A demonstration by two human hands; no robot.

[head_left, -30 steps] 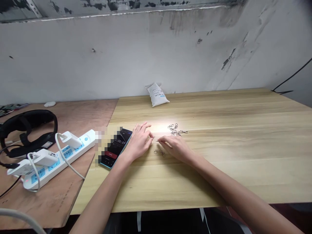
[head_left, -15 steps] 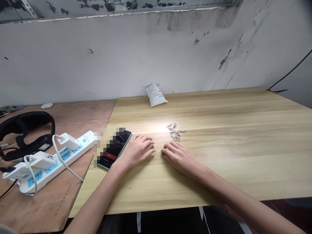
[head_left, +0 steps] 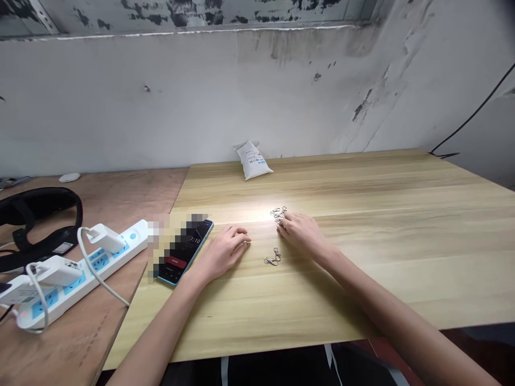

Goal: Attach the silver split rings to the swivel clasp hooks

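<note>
Clasp pile (head_left: 277, 216) at R hand (head_left: 301, 231); loose clasps (head_left: 273, 261) btwn it & L hand (head_left: 227, 247).

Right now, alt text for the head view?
A person's right hand is at a pile of metal clips on a wooden table; the left hand, beside a phone, holds a small metal piece. Loose clips lie between the hands, nearer the viewer.

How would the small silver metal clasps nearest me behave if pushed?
The small silver metal clasps look shiny, so probably stiff. Lying flat, they'd likely slide rather than roll. Their looped ends sit close together and might snag.
</note>
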